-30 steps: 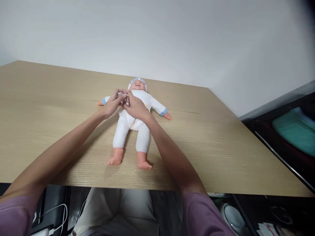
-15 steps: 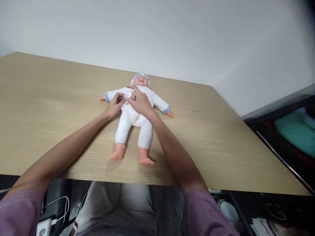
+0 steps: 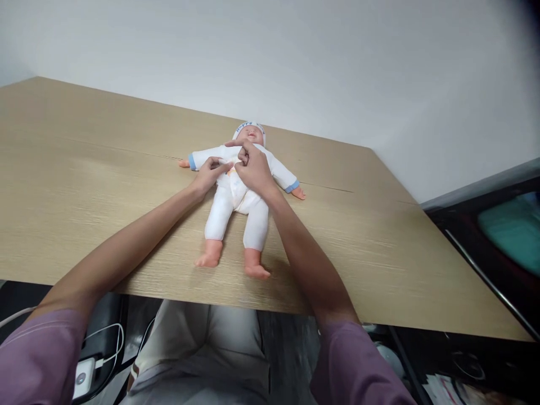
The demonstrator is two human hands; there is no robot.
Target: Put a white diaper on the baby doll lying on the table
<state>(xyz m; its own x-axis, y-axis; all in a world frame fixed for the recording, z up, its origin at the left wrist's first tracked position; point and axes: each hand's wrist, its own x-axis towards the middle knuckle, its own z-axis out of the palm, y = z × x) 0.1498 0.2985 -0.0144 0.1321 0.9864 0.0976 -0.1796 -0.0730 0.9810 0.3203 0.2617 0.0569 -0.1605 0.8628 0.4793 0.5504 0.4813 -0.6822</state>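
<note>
A baby doll [image 3: 248,135] lies on its back, arms spread, in a white romper [image 3: 216,214] with blue cuffs and a white printed cap. At the left of its belly, my left hand [image 3: 210,173] is closed, thumb and fingers pinching the romper's front. My right hand [image 3: 256,169] rests over the chest beside it, index finger stretched toward the doll's neck and the others curled in at the cloth. The romper's front opening is mostly hidden behind my fingers.
The wooden table [image 3: 105,208] backs onto a white wall [image 3: 270,62]. Below its front edge on the left, a white power adapter [image 3: 85,376] with a cable sits on a black seat. Dark furniture holding a teal cloth [image 3: 512,230] stands to the right.
The view has shifted slightly, so the doll appears a little farther right and up. My hands have drawn slightly apart at the front of the romper.
</note>
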